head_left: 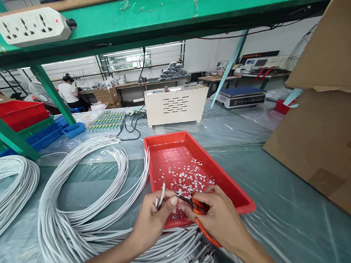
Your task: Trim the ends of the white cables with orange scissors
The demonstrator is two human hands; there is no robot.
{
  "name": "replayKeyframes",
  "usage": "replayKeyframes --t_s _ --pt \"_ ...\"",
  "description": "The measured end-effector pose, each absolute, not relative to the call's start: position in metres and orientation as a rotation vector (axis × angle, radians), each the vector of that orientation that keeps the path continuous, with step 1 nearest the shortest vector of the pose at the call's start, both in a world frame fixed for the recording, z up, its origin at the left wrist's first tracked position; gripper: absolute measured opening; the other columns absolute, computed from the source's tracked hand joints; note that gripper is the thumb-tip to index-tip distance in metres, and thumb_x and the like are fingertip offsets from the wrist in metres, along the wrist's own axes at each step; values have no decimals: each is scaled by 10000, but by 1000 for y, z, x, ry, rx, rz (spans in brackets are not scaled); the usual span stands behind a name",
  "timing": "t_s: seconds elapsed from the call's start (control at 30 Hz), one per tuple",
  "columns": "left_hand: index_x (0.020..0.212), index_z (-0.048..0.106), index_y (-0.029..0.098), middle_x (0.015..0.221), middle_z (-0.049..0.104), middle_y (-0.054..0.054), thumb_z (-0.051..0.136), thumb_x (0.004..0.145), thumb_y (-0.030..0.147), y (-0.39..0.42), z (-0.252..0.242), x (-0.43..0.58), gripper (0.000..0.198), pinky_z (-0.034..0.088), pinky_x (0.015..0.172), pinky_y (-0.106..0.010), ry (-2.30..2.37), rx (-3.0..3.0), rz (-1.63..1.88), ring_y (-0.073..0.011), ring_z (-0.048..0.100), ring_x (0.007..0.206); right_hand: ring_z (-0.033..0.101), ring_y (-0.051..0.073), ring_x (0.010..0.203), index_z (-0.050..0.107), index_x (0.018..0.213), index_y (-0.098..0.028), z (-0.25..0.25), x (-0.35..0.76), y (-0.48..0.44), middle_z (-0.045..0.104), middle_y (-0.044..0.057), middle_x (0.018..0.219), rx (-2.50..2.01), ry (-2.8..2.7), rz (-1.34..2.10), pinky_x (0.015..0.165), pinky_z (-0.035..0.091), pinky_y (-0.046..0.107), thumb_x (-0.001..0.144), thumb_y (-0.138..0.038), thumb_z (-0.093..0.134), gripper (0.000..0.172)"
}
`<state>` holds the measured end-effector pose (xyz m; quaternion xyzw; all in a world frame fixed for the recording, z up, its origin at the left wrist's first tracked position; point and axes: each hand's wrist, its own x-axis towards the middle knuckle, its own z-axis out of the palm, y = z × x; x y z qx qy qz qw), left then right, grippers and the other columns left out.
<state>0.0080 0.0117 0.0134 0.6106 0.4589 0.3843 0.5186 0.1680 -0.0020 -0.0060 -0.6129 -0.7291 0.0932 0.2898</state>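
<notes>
My left hand [152, 221] pinches the ends of a few white cables [161, 194] and holds them up over the near edge of a red tray [225, 176]. My right hand [218, 215] grips orange-handled scissors [199, 212], their blades pointing left toward the cable ends. Small white insulation scraps [185, 178] litter the tray floor. A large looped bundle of white cables [79, 207] lies on the table left of the tray, and its cut ends run under my wrists.
A second white cable coil [10, 191] lies at far left. A cream metal box [175, 104], a scale [241, 96], blue and red bins [18, 116] and a large cardboard box [325, 139] ring the plastic-covered table. A person [69, 92] sits far back.
</notes>
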Motion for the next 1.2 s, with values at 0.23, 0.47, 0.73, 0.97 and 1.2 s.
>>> replayKeyframes --t_s 0.23,0.47,0.73,0.97,1.2 --pt "648 620 126 609 583 -20 570 732 432 13 15 8 321 401 587 -243 1060 1454 893 -145 509 603 377 124 503 260 457 -190 -6 169 -2 374 -53 408 -1621 -1960 242 554 279 241 749 -458 521 475" --pt "613 592 124 619 587 -20 552 762 388 18 19 7 306 398 647 -244 917 1438 821 -146 531 646 385 138 538 270 450 -189 -9 171 -2 371 -40 411 -1617 -1952 220 545 287 246 737 -459 534 473" --pt "607 606 130 546 607 -3 637 705 288 19 16 8 189 364 510 -203 971 1504 936 -115 512 522 386 149 571 242 462 -193 -5 171 -4 365 -35 421 -1638 -1975 297 535 271 241 740 -433 531 467" --pt "710 677 151 690 669 -58 533 783 170 9 12 4 163 412 624 -244 1127 2011 1036 -159 583 640 342 138 533 216 465 -194 -8 167 -6 340 -43 413 -1673 -1968 287 534 264 244 746 -453 518 487" --pt "714 641 139 653 636 -41 492 817 258 16 16 5 216 409 587 -234 1062 1862 933 -153 556 611 363 126 498 255 468 -199 -4 170 -4 341 -60 408 -1595 -1982 91 636 300 272 737 -343 537 416"
